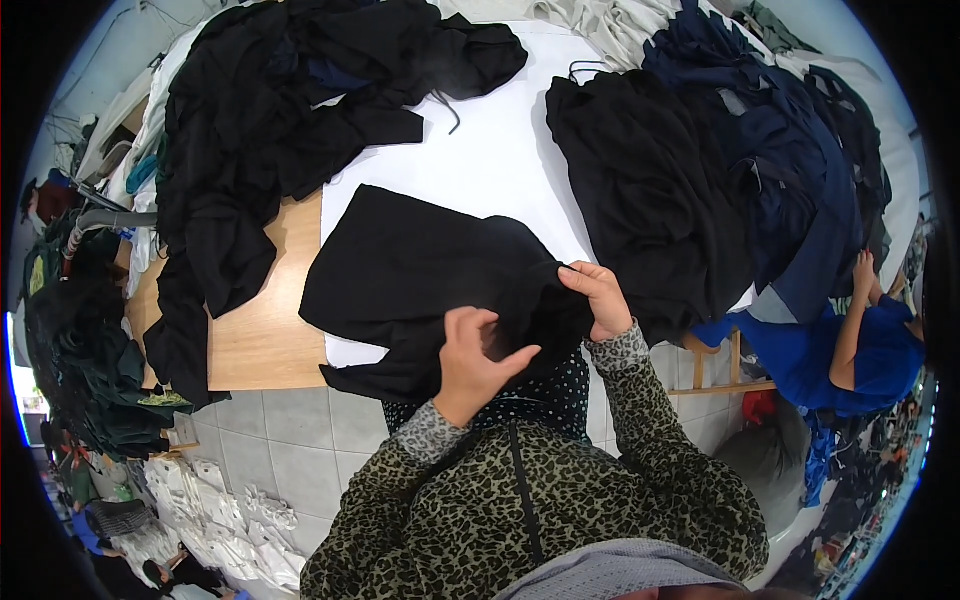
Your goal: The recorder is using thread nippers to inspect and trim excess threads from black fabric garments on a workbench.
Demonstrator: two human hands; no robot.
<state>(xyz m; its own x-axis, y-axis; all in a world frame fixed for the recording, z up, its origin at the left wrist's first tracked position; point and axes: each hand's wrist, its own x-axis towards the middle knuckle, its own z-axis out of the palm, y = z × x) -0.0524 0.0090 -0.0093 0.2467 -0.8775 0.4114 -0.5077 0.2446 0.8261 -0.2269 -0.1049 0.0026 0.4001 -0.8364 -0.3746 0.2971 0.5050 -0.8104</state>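
Note:
A black garment (410, 255) lies spread over the near edge of the table, its lower part hanging toward me. My right hand (599, 297) pinches the garment's right edge between thumb and fingers, lifting it slightly. Just left of it, my left hand (484, 363) hovers over the bunched cloth with thumb and fingers curved apart. Nothing shows between those fingers. Whether the left hand touches the cloth cannot be made out.
Black garments (230, 150) are heaped at the far left of the white-covered table (490, 150). A black pile (650, 190) and navy garments (790, 190) stand on the right. Beyond them, a person in blue (840, 350) works. White bundles (215, 510) lie on the tiled floor.

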